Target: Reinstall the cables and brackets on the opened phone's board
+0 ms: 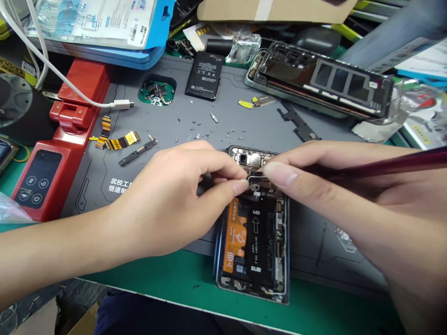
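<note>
Phone (237,284) lay open at lower centre, its battery (255,242) seated, with both hands at its upper end.
Its back was off and it was not closed up, so the work looked partway through. Left hand (171,195) pinched a small dark piece (257,178) between thumb and forefinger over the camera end; right hand (310,186) had thumb and forefinger pressed close at the other side, what lay between their tips hidden, and also held a dark red tool (394,165). Beyond, a slim strip (138,153) and flex cables (122,141) lay left of centre, loose screws (230,134) at centre, and a bracket (300,123) to the right, all unfitted; whose parts they were could not be told. Farther off were a spare battery (204,77), upper centre, and an opened second phone (279,74), upper right.
</note>
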A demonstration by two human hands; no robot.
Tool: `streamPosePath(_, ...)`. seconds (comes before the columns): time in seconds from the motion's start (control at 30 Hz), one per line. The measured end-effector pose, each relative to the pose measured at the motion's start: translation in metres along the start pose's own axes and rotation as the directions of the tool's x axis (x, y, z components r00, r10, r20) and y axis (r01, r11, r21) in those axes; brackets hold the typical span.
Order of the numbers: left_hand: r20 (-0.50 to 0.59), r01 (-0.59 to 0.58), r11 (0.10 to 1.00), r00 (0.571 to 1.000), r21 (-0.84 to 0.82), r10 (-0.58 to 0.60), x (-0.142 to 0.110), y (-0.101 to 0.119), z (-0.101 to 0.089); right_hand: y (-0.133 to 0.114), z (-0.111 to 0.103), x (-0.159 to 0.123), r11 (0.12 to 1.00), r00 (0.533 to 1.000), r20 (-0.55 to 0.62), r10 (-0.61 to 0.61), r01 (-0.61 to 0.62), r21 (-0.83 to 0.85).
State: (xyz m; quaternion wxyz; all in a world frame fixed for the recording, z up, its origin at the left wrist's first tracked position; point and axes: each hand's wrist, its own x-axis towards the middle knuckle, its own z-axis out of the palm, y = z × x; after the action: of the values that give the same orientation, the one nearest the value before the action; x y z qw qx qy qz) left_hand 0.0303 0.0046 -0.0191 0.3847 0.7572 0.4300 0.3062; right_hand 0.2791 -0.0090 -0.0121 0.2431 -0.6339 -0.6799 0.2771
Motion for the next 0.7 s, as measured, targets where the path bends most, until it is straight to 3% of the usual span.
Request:
streamPosePath(0.2, -0.01, -0.005, 1.0, 1.0, 0.001, 0.005, -0.001, -0.001, 0.002, -0.002, -0.004, -0.002, 1.0, 1.0, 0.004, 0.005, -0.005, 0.012)
streamPosePath(0.47, -0.03, -0.032, 0.998, 0.999, 0.063, 0.034, 0.002, 0.0, -0.001, 0.002, 0.0, 0.0, 0.995, 0.994, 0.033, -0.101, 0.102, -0.023)
streamPosePath(0.7, -0.006, -0.048, 0.973, 0.999, 0.224, 0.051, -0.012, 0.01, -0.018, 0.016, 0.0, -0.001, 0.997, 0.995, -0.063, -0.076, 0.078, 0.024)
